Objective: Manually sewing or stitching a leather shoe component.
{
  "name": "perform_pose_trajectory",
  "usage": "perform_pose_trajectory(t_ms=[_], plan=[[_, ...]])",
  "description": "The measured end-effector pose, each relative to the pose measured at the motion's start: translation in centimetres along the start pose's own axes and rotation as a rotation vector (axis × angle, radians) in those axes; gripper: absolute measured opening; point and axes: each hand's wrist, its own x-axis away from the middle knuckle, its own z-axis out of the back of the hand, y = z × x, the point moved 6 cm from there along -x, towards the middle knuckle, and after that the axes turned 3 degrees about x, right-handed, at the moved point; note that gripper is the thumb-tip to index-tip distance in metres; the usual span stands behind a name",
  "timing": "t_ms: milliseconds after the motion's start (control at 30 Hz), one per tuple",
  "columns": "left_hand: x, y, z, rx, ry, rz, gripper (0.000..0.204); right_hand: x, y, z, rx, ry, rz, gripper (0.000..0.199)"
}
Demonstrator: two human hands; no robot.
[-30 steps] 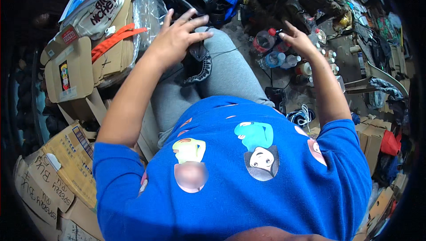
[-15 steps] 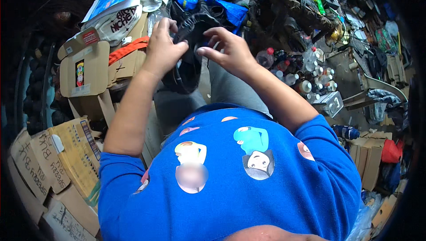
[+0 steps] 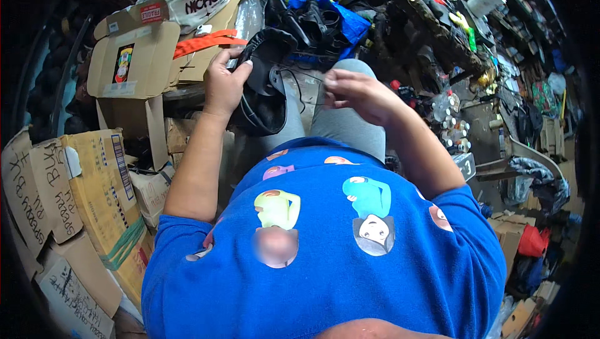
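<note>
A black, hollow item (image 3: 262,104), like a shoe or small bag with a gathered upper edge, is held up over my lap. My left hand (image 3: 225,86) is closed on its left edge, thumb on the near face and fingers partly hidden behind. To the right, my right hand (image 3: 357,94) is apart from the item, its fingertips pinched together. A thin dark thread (image 3: 300,89) runs from the item's middle toward those fingertips, and part of it hangs in a loop. Whether a needle is in the pinch is too small to tell.
An opened cardboard box (image 3: 134,58) and an orange strap (image 3: 209,42) lie to the left. Beyond my knees are black footwear (image 3: 309,20) and a blue sheet (image 3: 354,26). Several plastic bottles (image 3: 455,128) stand at the right. Marked cartons (image 3: 100,183) are stacked at the near left.
My right hand has drawn away from the black item to the right, with the thread stretched between. The left hand keeps its hold, and the item's open hollow shows more.
</note>
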Motion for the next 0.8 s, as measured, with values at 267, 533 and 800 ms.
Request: perform_pose_trajectory(t_ms=[267,533,800], plan=[[2.1,-3.0,1.4,0.334,-0.19,0.455,0.019,6.3,-4.3,7.8,0.63,0.251,-0.212,0.017],[2.0,-7.1,0.1,0.295,-0.26,0.528,0.011,8.0,-7.8,13.9,0.632,0.629,0.019,0.016],[2.1,-8.2,-0.2,0.336,-0.182,0.596,0.009,1.2,-8.7,11.6,-0.215,0.441,0.721,0.02]])
